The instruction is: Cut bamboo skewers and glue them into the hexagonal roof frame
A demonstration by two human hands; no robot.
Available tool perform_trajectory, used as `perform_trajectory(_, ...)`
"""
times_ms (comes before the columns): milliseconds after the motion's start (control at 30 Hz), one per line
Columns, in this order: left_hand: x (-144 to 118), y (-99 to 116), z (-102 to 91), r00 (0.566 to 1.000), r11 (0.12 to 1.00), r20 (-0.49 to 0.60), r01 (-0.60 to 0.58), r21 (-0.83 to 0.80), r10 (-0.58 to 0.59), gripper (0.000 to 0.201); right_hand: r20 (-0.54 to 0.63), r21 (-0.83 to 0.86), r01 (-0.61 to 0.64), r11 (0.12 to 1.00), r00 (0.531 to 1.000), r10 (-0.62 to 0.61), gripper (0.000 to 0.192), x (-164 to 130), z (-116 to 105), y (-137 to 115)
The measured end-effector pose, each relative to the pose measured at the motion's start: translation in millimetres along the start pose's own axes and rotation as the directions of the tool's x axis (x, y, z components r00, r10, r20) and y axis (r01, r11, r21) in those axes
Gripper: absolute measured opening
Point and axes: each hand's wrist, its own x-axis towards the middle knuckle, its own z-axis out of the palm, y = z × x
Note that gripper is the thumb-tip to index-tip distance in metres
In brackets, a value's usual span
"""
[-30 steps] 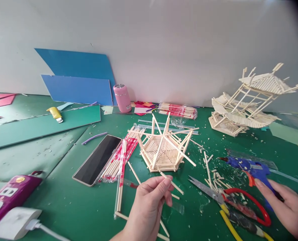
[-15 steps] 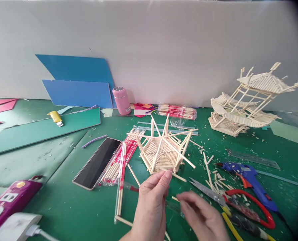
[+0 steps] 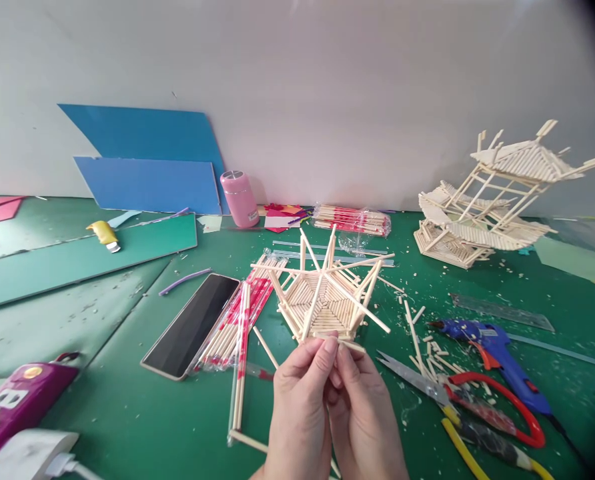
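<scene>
My left hand (image 3: 300,400) and my right hand (image 3: 365,413) are pressed together at the bottom centre, and both pinch one short wooden stick (image 3: 353,346) at the fingertips. The stick lies level just in front of the near edge of a hexagonal stick frame (image 3: 327,297) that stands on the green mat (image 3: 127,413). The frame has a flat floor of sticks and long sticks that jut up and outward.
A phone (image 3: 191,325) and packs of red-wrapped sticks (image 3: 237,320) lie to the left. Red-handled scissors (image 3: 457,393), yellow pliers (image 3: 482,447), a blue glue gun (image 3: 497,353) and stick offcuts lie to the right. A finished stick pavilion (image 3: 487,207) stands back right, a pink bottle (image 3: 238,198) at the wall.
My right hand left the glue gun at the right and came across to join my left hand on the stick. Both hands rose toward the frame's near edge.
</scene>
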Motion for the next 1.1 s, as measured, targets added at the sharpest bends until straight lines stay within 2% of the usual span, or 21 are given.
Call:
perform_trajectory(233,2,-1,-0.2,1.000,1.000,-0.017,-0.016,-0.015,0.016,0.022,-0.009,0.013,0.040,0.999,0.999,-0.040,0.020,3,4,-1)
perform_trajectory(367,2,0,1.6,0.999,1.000,-0.028,-0.024,0.011,0.024,0.022,-0.021,-0.050,0.073,0.996,0.997,-0.074,0.021,6,7,-3)
perform_trajectory(467,-1,1,0.1,0.998,0.996,0.002,-0.056,0.077,0.056,0.015,0.010,-0.108,0.096,0.989,0.995,-0.096,0.023,9,6,-5)
perform_trajectory(533,-4,1,-5.7,0.993,0.976,0.024,-0.122,0.178,0.120,0.014,0.021,-0.124,0.112,0.986,0.994,-0.110,0.025,11,6,-6)
perform_trajectory(700,-2,10,-32.7,0.947,0.848,0.024,-0.298,0.438,0.321,0.008,-0.046,-0.160,0.153,0.975,0.986,-0.162,0.032,15,7,-7)
perform_trajectory(767,5,17,-40.8,0.898,0.751,0.056,-0.399,0.527,0.437,0.006,-0.037,-0.172,0.152,0.973,0.986,-0.160,0.031,17,8,-6)
perform_trajectory(833,13,25,-43.9,0.831,0.608,0.147,-0.502,0.615,0.537,0.017,-0.023,-0.182,0.148,0.972,0.988,-0.155,0.030,18,10,-6)
perform_trajectory(900,21,33,-42.4,0.798,0.501,0.235,-0.546,0.671,0.555,0.030,-0.012,-0.192,0.149,0.970,0.988,-0.154,0.031,19,12,-5)
perform_trajectory(967,27,39,-38.5,0.792,0.448,0.302,-0.565,0.693,0.531,0.037,-0.004,-0.203,0.154,0.967,0.987,-0.158,0.031,19,13,-6)
perform_trajectory(1033,31,43,-34.9,0.800,0.441,0.341,-0.568,0.695,0.494,0.036,-0.002,-0.213,0.158,0.964,0.987,-0.162,0.030,20,13,-6)
perform_trajectory(1100,34,45,-32.8,0.820,0.469,0.351,-0.553,0.688,0.451,0.033,-0.004,-0.220,0.159,0.962,0.986,-0.164,0.029,21,13,-7)
